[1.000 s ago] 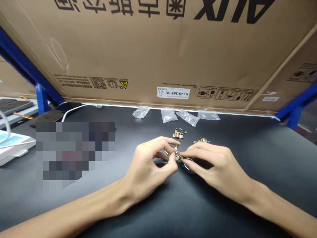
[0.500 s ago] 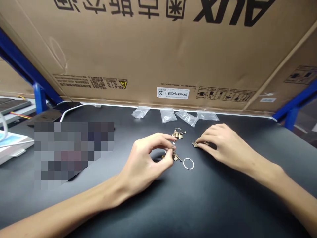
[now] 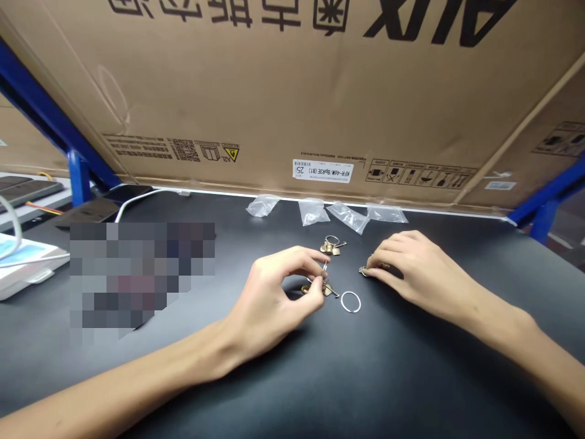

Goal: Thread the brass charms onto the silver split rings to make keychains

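My left hand (image 3: 286, 292) pinches a silver split ring (image 3: 325, 268) between thumb and fingertips. Small bronze-coloured charms (image 3: 327, 290) hang at that ring, partly hidden by the fingers. My right hand (image 3: 409, 268) rests low over the table, thumb and fingers closed on a small bronze-coloured charm (image 3: 363, 271); most of it is covered. Between the hands, a bare silver split ring (image 3: 351, 312) lies flat. Just beyond my left fingertips is another ring with several bronze charms (image 3: 336, 250), one of them key-shaped.
Several clear plastic bags (image 3: 313, 213) lie along the back of the black table (image 3: 411, 378). Behind them rises a large cardboard box (image 3: 256, 91) between blue metal posts (image 3: 78, 177). At left are a white cable (image 3: 132, 201), a white box (image 3: 34, 274) and a blurred-out area.
The camera view has shifted slightly, so everything appears a little further right. Both hands keep nearly the same pose over the table.
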The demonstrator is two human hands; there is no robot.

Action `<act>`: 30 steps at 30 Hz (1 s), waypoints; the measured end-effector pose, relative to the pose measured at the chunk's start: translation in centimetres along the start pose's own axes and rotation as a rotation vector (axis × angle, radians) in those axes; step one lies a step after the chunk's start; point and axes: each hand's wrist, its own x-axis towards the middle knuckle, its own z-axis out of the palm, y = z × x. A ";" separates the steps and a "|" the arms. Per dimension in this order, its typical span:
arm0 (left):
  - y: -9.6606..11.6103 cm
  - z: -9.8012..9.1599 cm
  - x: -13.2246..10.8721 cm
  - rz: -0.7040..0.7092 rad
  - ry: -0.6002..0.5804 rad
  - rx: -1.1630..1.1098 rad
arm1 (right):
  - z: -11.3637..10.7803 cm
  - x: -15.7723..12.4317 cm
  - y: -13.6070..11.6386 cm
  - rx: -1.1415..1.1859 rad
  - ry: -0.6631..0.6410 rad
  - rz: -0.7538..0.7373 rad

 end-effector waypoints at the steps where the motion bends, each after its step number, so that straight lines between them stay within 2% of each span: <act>1: 0.0 0.0 0.0 0.001 -0.001 -0.001 | 0.0 0.0 0.1 0.007 -0.002 -0.003; 5: 0.0 0.0 0.1 0.025 -0.007 -0.004 | -0.1 0.0 0.1 0.052 0.014 0.015; 10: 0.0 -0.1 0.1 0.030 -0.004 0.022 | -0.5 -0.1 -0.4 0.189 0.036 0.127; 17: -0.1 -0.1 0.1 0.067 -0.003 0.043 | -1.4 0.0 -1.9 0.427 -0.011 0.219; 22: 0.0 0.0 0.1 0.112 0.010 0.109 | -1.8 0.1 -3.4 0.595 0.018 0.265; 26: 0.0 0.2 0.0 0.219 0.020 0.160 | -1.4 0.0 -4.6 0.637 0.074 0.204; 30: 0.1 0.4 -0.1 0.310 0.021 0.212 | -0.7 -0.2 -5.6 0.556 0.168 0.077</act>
